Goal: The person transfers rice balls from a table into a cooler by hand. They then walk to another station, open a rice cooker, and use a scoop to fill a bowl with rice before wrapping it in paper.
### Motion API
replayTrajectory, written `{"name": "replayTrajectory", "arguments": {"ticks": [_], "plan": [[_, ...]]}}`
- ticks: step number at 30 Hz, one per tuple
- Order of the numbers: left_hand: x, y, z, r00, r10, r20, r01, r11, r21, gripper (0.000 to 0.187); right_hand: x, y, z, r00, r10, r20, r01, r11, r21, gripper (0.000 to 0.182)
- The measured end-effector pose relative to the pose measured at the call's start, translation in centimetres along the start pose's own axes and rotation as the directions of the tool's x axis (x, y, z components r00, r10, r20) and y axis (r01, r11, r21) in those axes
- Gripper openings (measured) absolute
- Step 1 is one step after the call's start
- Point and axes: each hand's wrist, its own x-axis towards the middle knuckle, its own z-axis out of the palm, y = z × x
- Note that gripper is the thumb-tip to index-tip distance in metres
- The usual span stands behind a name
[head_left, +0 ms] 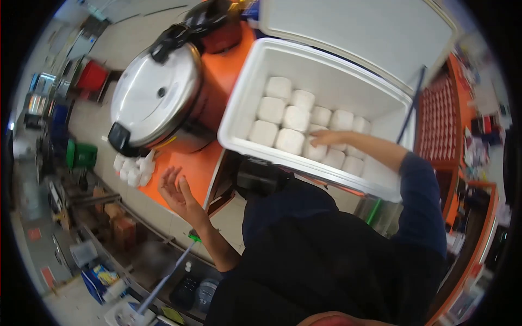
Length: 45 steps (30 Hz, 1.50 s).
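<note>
My right hand [328, 138] reaches into a white cooler box [239, 133], its fingers stretched out and touching the top of a white rounded packet [314, 151]. More white packets [290, 141] of the same kind stand in rows around it, filling the box floor from the left to the middle. What the packets contain does not show. To the left, my left hand [178, 191] is raised above the corner of an orange table [204, 190]. Its palm faces up, the fingers are loosely spread, and it holds nothing.
A big silver rice cooker [157, 95] with a closed lid stands left of the box. Small white bags [134, 169] lie beside it. The box's lid [359, 32] is folded back. Red stacked crates [436, 117] are at the right; a mop handle [168, 277] leans at lower left.
</note>
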Motion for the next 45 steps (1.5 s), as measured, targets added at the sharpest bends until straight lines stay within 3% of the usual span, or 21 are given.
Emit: {"name": "replayTrajectory", "arguments": {"ticks": [3, 4, 5, 7, 8, 10, 14, 16, 17, 19, 25, 26, 28, 30, 32, 34, 36, 38, 42, 43, 45], "plan": [[-0.7, -2.2, -4.8, 0.991, -0.094, -0.096, 0.102, 0.992, 0.080, 0.027, -0.7, -0.6, 2.9, 0.999, 0.005, -0.032, 0.000, 0.988, 0.153, 0.070], [-1.0, -3.7, -6.4, 0.987, -0.105, -0.125, 0.116, 0.990, 0.085, 0.025, 0.0, 0.5, 3.2, 0.984, 0.151, -0.099, -0.151, 0.989, 0.008, 0.061], [-1.1, -5.4, -7.7, 0.981, -0.119, -0.156, 0.133, 0.988, 0.084, 0.023, 0.0, 1.4, 3.9, 0.994, -0.037, -0.104, 0.011, 0.969, -0.245, 0.055], [-1.0, -8.3, -10.6, 0.957, -0.239, -0.164, 0.254, 0.964, 0.077, 0.018, 0.2, 3.5, 5.2, 0.907, -0.409, -0.102, 0.205, 0.639, -0.741, 0.044], [-0.7, -10.1, -11.9, 0.951, -0.262, -0.166, 0.278, 0.957, 0.084, 0.017, 2.2, 6.8, 5.0, 0.844, -0.530, -0.074, 0.300, 0.582, -0.756, 0.040], [1.1, -14.2, -13.9, 0.940, -0.281, -0.195, 0.300, 0.951, 0.074, 0.016, 2.0, 6.4, 4.3, 0.856, -0.505, 0.109, 0.246, 0.213, -0.946, 0.034], [8.7, -25.0, -17.7, 0.974, -0.151, -0.168, 0.205, 0.905, 0.373, 0.039, 1.2, 4.6, 2.5, 0.945, -0.315, 0.085, 0.219, 0.419, -0.881, 0.035], [14.0, -27.6, -17.3, 0.983, 0.026, -0.179, 0.115, 0.673, 0.730, 0.061, 1.1, 3.2, 2.1, 0.966, -0.250, 0.067, 0.188, 0.499, -0.846, 0.037], [16.3, -27.5, -16.9, 0.983, 0.035, -0.178, 0.107, 0.684, 0.722, 0.061, 1.0, 2.4, 1.8, 0.971, -0.231, 0.056, 0.177, 0.543, -0.821, 0.038], [20.5, -27.0, -15.6, 0.989, -0.077, -0.129, 0.149, 0.424, 0.893, 0.079, 0.6, 1.0, 0.7, 0.975, -0.220, 0.039, 0.170, 0.621, -0.765, 0.040], [26.8, -36.3, -16.6, 0.967, -0.155, 0.200, -0.110, 0.455, 0.884, 0.095, -7.6, -8.8, -2.7, 0.906, -0.196, -0.374, 0.078, 0.948, -0.308, 0.055], [26.6, -36.8, -16.7, 0.963, -0.163, 0.214, -0.128, 0.422, 0.898, 0.097, -9.8, -10.4, -2.6, 0.845, -0.303, -0.441, 0.083, 0.888, -0.452, 0.050], [24.8, -34.0, -16.8, 0.978, -0.072, 0.197, -0.135, 0.503, 0.854, 0.093, -13.9, -13.1, -1.9, 0.771, -0.387, -0.505, 0.047, 0.826, -0.562, 0.046], [21.6, -31.9, -17.3, 0.983, -0.028, 0.183, -0.134, 0.578, 0.805, 0.082, -17.4, -15.7, -1.0, 0.569, -0.583, -0.580, -0.050, 0.679, -0.732, 0.042], [17.5, -28.4, -17.1, 0.960, -0.071, 0.271, -0.105, 0.807, 0.581, 0.070, -20.6, -19.5, 0.5, 0.581, -0.417, -0.699, -0.063, 0.833, -0.549, 0.040], [13.9, -20.3, -14.8, 0.676, -0.420, 0.605, 0.092, 0.864, 0.496, 0.068, -21.8, -21.9, 1.2, 0.597, -0.230, -0.769, -0.074, 0.938, -0.338, 0.039], [10.7, -12.1, -10.6, 0.528, -0.134, 0.839, -0.179, 0.948, 0.264, 0.070, -22.0, -23.3, 1.4, 0.718, -0.304, -0.627, 0.199, 0.952, -0.233, 0.034], [9.2, -3.5, -4.7, 0.416, 0.082, 0.906, -0.253, 0.967, 0.029, 0.074, -20.7, -25.2, 1.9, 0.776, -0.411, -0.479, 0.385, 0.910, -0.157, 0.043], [5.5, 5.1, 5.1, 0.417, 0.411, 0.811, -0.521, 0.839, -0.158, 0.091, -17.8, -29.6, 3.6, 0.788, -0.497, -0.364, 0.615, 0.673, 0.412, 0.078], [4.8, 6.7, 7.9, 0.418, 0.465, 0.780, -0.570, 0.803, -0.174, 0.090, -17.2, -28.9, 2.8, 0.794, -0.484, -0.369, 0.606, 0.673, 0.424, 0.078], [3.6, 9.1, 10.0, 0.413, 0.504, 0.758, -0.601, 0.777, -0.189, 0.090, -15.7, -27.0, 0.7, 0.520, -0.650, -0.554, 0.683, 0.706, -0.187, 0.061]]}}
